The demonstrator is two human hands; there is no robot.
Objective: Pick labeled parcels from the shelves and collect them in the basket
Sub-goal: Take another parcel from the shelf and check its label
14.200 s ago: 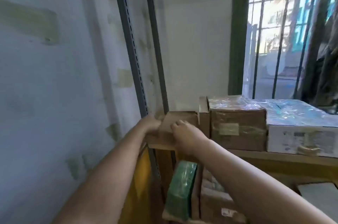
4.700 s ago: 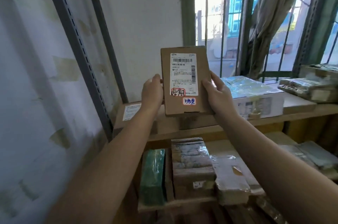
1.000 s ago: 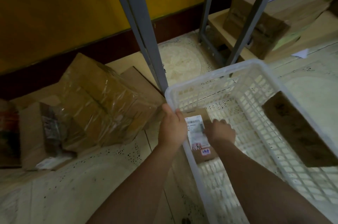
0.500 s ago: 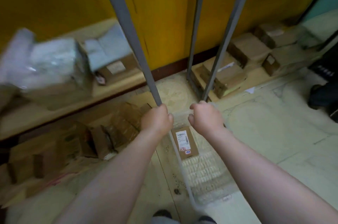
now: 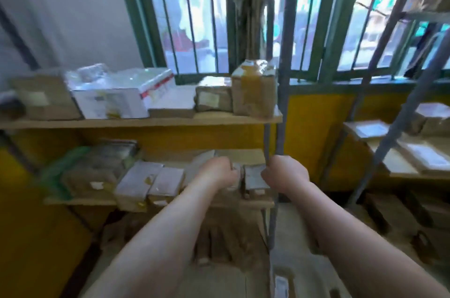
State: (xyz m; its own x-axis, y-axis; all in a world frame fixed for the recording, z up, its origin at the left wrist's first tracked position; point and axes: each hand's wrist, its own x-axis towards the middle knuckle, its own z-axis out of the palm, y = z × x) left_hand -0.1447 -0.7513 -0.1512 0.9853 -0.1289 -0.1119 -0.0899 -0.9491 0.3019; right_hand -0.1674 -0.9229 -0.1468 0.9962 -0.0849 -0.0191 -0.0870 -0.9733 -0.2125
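The whole view is motion-blurred. My left hand [image 5: 216, 171] and my right hand [image 5: 287, 173] are held out side by side, fingers curled, with nothing visible in either. They sit in front of the middle shelf [image 5: 97, 201], where several taped brown parcels [image 5: 155, 183] lie. One small parcel [image 5: 253, 177] shows between the hands. The upper shelf [image 5: 136, 122] holds a white box [image 5: 109, 100] and a tall taped brown box [image 5: 253, 88]. The basket is not clearly in view. A pale label [image 5: 281, 283] shows at the bottom edge.
A grey shelf post [image 5: 280, 112] rises just left of my right hand. A second shelf unit [image 5: 394, 166] at the right carries flat labelled parcels [image 5: 370, 129]. Barred windows [image 5: 199, 17] fill the back wall. More boxes [image 5: 433, 232] lie on the floor at the right.
My view has swung up from the floor and basket to the shelves. Both hands have left the basket rim and now hang curled in front of the middle shelf.
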